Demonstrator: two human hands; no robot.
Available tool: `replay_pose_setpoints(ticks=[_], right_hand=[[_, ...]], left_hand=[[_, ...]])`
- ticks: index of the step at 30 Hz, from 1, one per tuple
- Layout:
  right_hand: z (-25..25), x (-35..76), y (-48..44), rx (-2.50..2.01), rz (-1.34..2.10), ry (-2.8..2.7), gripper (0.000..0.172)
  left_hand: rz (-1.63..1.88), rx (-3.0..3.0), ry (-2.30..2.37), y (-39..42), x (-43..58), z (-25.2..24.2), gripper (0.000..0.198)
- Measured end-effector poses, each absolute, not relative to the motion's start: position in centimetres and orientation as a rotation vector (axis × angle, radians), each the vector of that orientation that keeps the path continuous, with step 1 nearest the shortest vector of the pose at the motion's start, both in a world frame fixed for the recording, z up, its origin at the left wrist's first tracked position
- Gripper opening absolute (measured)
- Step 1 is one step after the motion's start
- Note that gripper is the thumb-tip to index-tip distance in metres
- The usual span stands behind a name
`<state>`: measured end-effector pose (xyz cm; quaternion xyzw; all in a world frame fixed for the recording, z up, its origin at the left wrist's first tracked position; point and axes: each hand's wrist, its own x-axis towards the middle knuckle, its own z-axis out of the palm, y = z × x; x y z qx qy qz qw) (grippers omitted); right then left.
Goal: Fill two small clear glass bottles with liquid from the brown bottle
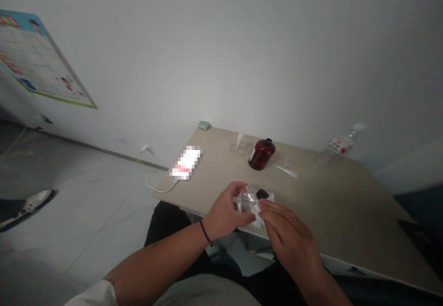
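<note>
At the table's near edge, my left hand [226, 209] curls around a clear plastic container [246, 198], thumb on the near side and fingers on the far side. A black cap-like piece [262, 194] sits at its right end. My right hand [290, 232] has its fingers together and presses a crumpled white tissue-like piece [258, 221] against that end. Whether the black piece is fixed to the container I cannot tell. Beyond my hands stands an amber bottle [262, 154] with an open neck.
On the table [332, 218] lie a lit phone [187, 163] with a white cable [161, 190], a small green case [204, 125] and a thin white strip [286, 171]. A clear water bottle [341, 145] stands by the wall. A shoe [27, 209] shows at far left.
</note>
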<state>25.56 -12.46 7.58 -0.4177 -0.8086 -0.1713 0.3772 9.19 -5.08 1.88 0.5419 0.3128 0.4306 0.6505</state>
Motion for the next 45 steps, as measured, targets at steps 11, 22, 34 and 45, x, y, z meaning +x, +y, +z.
replay_pose_setpoints(ticks=[11,22,34,45], right_hand=[[4.8,26.3,-13.5,-1.239,0.097,-1.487,0.023],[5.1,26.7,-11.3,-1.260,0.927,-1.206,0.014],[2.3,24.8,-12.1,-1.073,0.808,-0.935,0.033],[2.0,23.0,-17.0,-1.174,0.279,-1.589,0.063]], left_hand=[[0.867,1.078,0.516,-5.3,7.9,1.5,0.080],[0.730,0.973,0.236,-5.8,7.5,0.6,0.080],[0.952,0.995,0.432,-6.2,7.4,2.7,0.081],[1.183,1.015,0.514,-6.7,7.6,3.3,0.074]])
